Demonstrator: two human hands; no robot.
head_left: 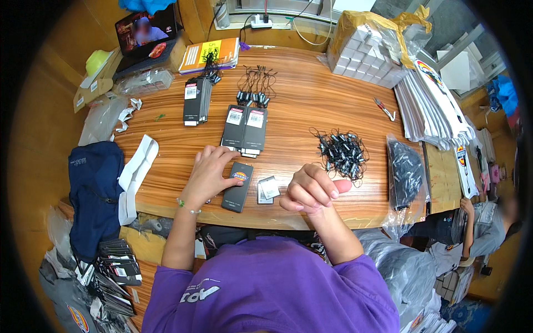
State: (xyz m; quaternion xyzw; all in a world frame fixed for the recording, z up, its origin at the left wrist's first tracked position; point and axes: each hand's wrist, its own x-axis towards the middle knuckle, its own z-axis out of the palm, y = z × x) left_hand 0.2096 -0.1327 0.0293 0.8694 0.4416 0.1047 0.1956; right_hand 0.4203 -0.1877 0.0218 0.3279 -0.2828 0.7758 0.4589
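A dark grey hang tag (236,195) with an oval logo lies near the table's front edge. Over its upper left, my left hand (210,171) has its fingers spread, the thumb at the tag's edge. Just beyond the fingertips lie two side-by-side stacks of grey hang tags (244,133), with black string loops (256,83) stretched away from them. Small white labels (270,189) rest between my hands. My right hand (311,188) is raised beside these labels, its fingers curled and its thumb pointing right. Its palm is hidden, so anything inside cannot be made out.
A heap of black string loops (343,152) lies right of centre, with a plastic bag (405,175) of more beyond. Another tag stack (195,102) is at the back left. Red-handled snips (384,109), a box of white cartons (363,55) and a coworker (483,227) are at the right.
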